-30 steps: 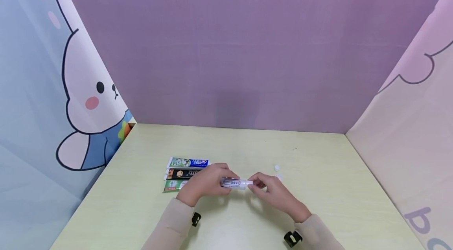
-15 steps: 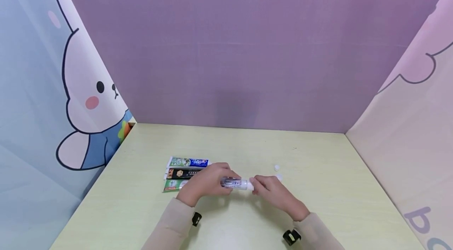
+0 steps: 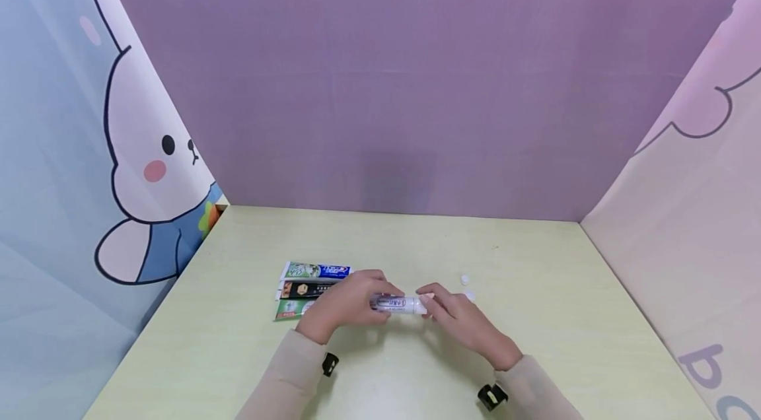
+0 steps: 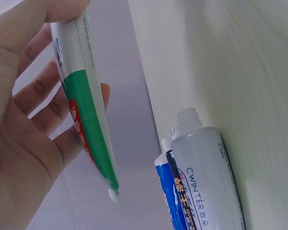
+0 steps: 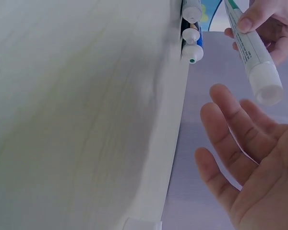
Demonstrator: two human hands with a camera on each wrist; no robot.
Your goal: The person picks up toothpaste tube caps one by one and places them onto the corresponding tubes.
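Observation:
My left hand [image 3: 355, 301] grips a toothpaste tube [image 3: 395, 304] above the table, its capped end pointing right. The left wrist view shows the tube's green and red tail. A white cap [image 5: 268, 91] sits on the tube's end. Around that end is my right hand [image 3: 466, 321], its thumb overlapping the cap in the head view. In the right wrist view, the right fingers [image 5: 240, 132] are spread and loosely bent, with a visible gap between them and the cap.
Several more toothpaste tubes [image 3: 300, 290] lie side by side at the left, partly behind the left hand. One whitish tube [image 4: 199, 167] shows a bare threaded neck. Two small white pieces, one a round cap [image 3: 465, 280], lie beyond the right hand. A purple wall [image 3: 380, 109] backs the table.
Half a second ago the right thumb and fingers pinched the cap; now they have loosened and shifted around it. The left hand keeps its grip on the tube, nearly still.

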